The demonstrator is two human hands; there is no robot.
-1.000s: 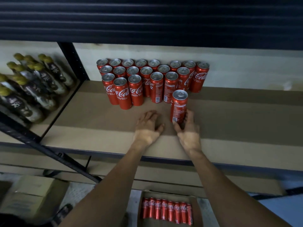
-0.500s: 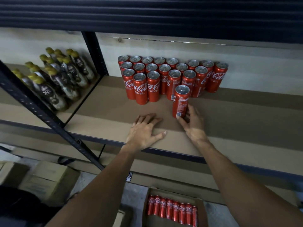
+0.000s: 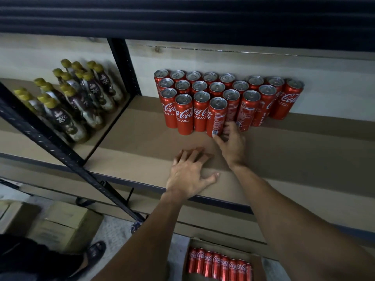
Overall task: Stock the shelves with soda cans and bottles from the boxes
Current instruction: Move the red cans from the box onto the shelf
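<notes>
Can [image 3: 216, 118] slid back to stocked cans [image 3: 183, 115] | right hand [image 3: 233, 144] grips its base

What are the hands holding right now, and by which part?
The right hand grips the front soda can at its lower end, thumb and fingers around the base. The left hand lies flat on the shelf, holding nothing.

One wide-angle camera, worn on the head, looks forward and down at the block of Coca-Cola cans [image 3: 223, 92], which stands just above mid-frame on the cardboard-lined shelf [image 3: 294, 159]. It sits near: both forearms [image 3: 142, 240] enter from the bottom edge, the left hand [image 3: 188, 175] lying just below the cans, the right hand [image 3: 231, 142] pinching the front can [image 3: 216, 116]. Left of the cans the view takes in gold-capped bottles [image 3: 81, 98], below them an open box of cans [image 3: 258, 268] on the floor [image 3: 119, 230], above them a dark ribbed shutter [image 3: 182, 15].
</notes>
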